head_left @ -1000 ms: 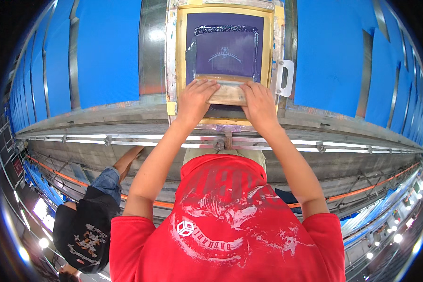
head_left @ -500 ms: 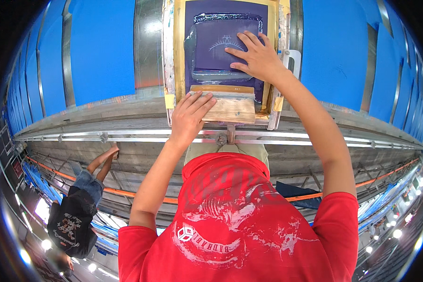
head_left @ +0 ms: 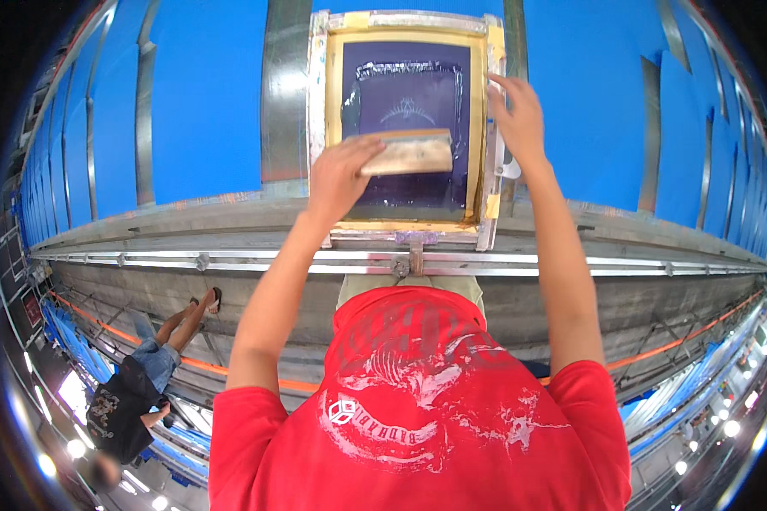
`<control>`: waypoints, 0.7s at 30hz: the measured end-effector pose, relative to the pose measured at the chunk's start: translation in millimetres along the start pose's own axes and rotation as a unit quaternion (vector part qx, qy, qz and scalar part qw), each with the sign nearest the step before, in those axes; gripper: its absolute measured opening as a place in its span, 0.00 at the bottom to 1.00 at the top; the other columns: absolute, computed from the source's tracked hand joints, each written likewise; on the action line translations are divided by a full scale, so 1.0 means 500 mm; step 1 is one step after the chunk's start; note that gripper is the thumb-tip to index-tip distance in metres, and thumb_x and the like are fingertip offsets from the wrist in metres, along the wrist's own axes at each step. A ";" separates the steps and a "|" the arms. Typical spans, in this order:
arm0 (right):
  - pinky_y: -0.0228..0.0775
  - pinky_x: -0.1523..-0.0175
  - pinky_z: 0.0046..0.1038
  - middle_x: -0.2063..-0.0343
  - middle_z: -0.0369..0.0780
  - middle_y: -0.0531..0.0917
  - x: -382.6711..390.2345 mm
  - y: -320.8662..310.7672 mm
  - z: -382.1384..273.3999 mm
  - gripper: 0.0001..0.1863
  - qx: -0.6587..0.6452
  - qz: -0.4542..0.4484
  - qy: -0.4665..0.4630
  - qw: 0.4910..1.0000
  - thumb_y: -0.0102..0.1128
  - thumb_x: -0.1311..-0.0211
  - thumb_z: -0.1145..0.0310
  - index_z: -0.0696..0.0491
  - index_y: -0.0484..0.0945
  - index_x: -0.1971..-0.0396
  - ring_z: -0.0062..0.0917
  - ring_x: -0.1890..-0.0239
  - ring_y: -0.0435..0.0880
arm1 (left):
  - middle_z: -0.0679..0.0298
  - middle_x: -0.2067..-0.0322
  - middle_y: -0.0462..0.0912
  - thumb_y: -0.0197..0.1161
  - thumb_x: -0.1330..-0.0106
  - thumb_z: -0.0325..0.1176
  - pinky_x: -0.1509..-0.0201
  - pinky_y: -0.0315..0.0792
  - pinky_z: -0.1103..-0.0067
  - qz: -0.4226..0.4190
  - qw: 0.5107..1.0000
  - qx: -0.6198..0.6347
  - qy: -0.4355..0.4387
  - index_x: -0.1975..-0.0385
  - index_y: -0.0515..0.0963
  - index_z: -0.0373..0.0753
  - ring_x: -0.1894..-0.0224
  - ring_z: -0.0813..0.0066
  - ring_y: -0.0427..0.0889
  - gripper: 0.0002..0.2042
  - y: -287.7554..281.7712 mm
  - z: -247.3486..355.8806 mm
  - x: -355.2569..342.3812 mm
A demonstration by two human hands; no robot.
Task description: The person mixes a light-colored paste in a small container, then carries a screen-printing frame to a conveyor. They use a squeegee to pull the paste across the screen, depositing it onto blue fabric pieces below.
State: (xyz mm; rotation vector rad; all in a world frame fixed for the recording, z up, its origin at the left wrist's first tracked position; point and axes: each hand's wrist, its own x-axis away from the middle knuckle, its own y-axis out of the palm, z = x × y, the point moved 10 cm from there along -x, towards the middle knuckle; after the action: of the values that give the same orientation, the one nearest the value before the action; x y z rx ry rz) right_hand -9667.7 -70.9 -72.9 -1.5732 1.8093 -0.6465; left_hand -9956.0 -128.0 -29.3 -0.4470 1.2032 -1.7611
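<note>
Several blue sheets [head_left: 206,102] beside the frame [head_left: 335,94]

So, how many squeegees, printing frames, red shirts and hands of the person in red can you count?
Wooden squeegee: 1
Printing frame: 1
Red shirt: 1
Hands: 2, left hand and right hand
Total: 5

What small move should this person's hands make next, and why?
The right hand should probably close on the right edge of the rectangular whitish frame: it is open beside that edge, though contact is hard to tell. The left hand alone grips the left end of the pale rectangular wooden block, leaving the right hand free to steady the frame.
</note>
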 end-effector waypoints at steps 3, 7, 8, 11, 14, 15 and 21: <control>0.72 0.47 0.41 0.56 0.48 0.84 0.075 -0.007 0.138 0.16 0.098 0.069 0.095 0.988 0.61 0.32 0.60 0.44 0.80 0.47 0.41 0.53 0.82 | 0.61 0.53 0.87 0.63 0.47 0.20 0.48 0.78 0.67 -0.003 0.999 0.038 -0.009 0.51 0.85 0.47 0.50 0.57 0.84 0.22 0.008 -0.059 -0.149; 0.73 0.51 0.37 0.63 0.48 0.85 0.120 0.066 0.187 0.15 -0.172 -0.029 0.272 0.946 0.61 0.31 0.62 0.46 0.79 0.47 0.40 0.58 0.84 | 0.62 0.55 0.87 0.64 0.43 0.24 0.49 0.78 0.66 -0.073 0.996 -0.033 -0.044 0.51 0.85 0.51 0.53 0.56 0.84 0.19 0.032 -0.106 -0.253; 0.73 0.51 0.37 0.63 0.47 0.85 0.130 0.072 0.195 0.14 -0.216 -0.011 0.287 0.933 0.60 0.31 0.63 0.47 0.80 0.47 0.39 0.58 0.84 | 0.62 0.54 0.87 0.64 0.43 0.24 0.49 0.78 0.66 -0.072 0.996 -0.031 -0.045 0.51 0.85 0.51 0.53 0.56 0.84 0.20 0.031 -0.094 -0.249; 0.73 0.49 0.35 0.61 0.46 0.86 0.126 0.072 0.202 0.13 -0.244 0.070 0.259 0.932 0.59 0.31 0.64 0.49 0.81 0.49 0.37 0.56 0.85 | 0.63 0.52 0.87 0.65 0.44 0.25 0.47 0.78 0.66 -0.067 0.997 -0.018 -0.045 0.49 0.84 0.50 0.51 0.56 0.84 0.21 0.029 -0.057 -0.200; 0.73 0.47 0.34 0.59 0.47 0.87 0.126 0.048 0.172 0.12 -0.244 0.109 0.241 0.933 0.58 0.31 0.67 0.51 0.82 0.51 0.36 0.54 0.85 | 0.62 0.49 0.86 0.66 0.48 0.22 0.45 0.78 0.67 -0.046 0.999 0.010 -0.017 0.47 0.83 0.48 0.48 0.58 0.84 0.25 0.011 0.010 -0.061; 0.73 0.47 0.34 0.59 0.47 0.87 0.125 0.041 0.166 0.12 -0.245 0.113 0.241 0.932 0.58 0.31 0.67 0.51 0.82 0.51 0.36 0.53 0.85 | 0.62 0.48 0.86 0.67 0.49 0.21 0.45 0.78 0.67 -0.035 0.999 0.016 0.001 0.46 0.82 0.46 0.47 0.59 0.84 0.26 0.009 0.033 -0.007; 0.73 0.46 0.34 0.57 0.46 0.87 0.124 0.030 0.160 0.12 -0.258 0.091 0.282 0.920 0.58 0.31 0.68 0.51 0.82 0.51 0.39 0.52 0.85 | 0.65 0.40 0.81 0.68 0.53 0.20 0.31 0.68 0.61 -0.058 0.996 -0.028 0.057 0.41 0.80 0.47 0.35 0.59 0.76 0.33 0.069 0.081 0.213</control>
State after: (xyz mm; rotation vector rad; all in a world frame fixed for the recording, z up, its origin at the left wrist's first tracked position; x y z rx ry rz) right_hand -9623.1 -125.7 -146.7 -1.6079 2.7004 -0.6037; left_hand -9964.1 -242.6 -61.5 -0.4634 1.3317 -1.8770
